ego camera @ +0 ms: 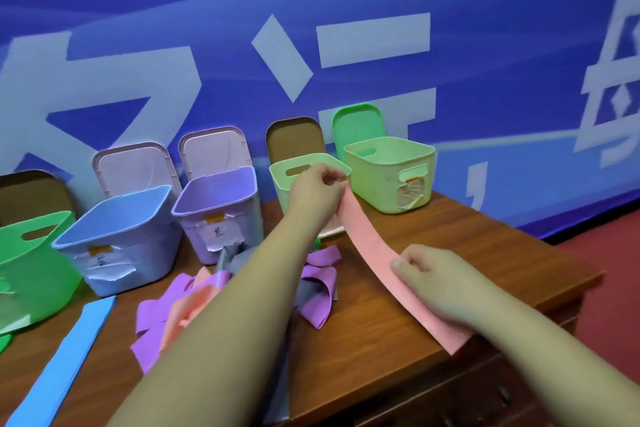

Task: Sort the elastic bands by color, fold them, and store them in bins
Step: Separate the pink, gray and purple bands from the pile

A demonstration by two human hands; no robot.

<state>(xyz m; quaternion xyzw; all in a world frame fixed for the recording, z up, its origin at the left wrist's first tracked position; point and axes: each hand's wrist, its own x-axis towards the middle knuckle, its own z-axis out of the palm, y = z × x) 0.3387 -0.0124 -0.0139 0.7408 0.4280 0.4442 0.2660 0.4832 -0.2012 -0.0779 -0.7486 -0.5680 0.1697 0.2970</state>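
Observation:
A long pink elastic band (pixel 367 243) stretches from in front of the light green bins down to the table's near right edge. My left hand (pixel 317 192) pinches its far end, raised in front of a pale green bin (pixel 287 170). My right hand (pixel 429 274) holds the band near its middle, thumb on top, close to the table. A heap of purple bands (pixel 318 282), with pink and grey ones mixed in, lies under my left forearm. One blue band (pixel 69 354) lies flat at the left.
Along the blue wall stand open bins: a bright green one (pixel 31 274), a blue one (pixel 114 218), a purple one (pixel 214 194) and another light green one (pixel 391 163), with lids leaning behind them. The wooden table (pixel 485 253) ends at the right, above red floor.

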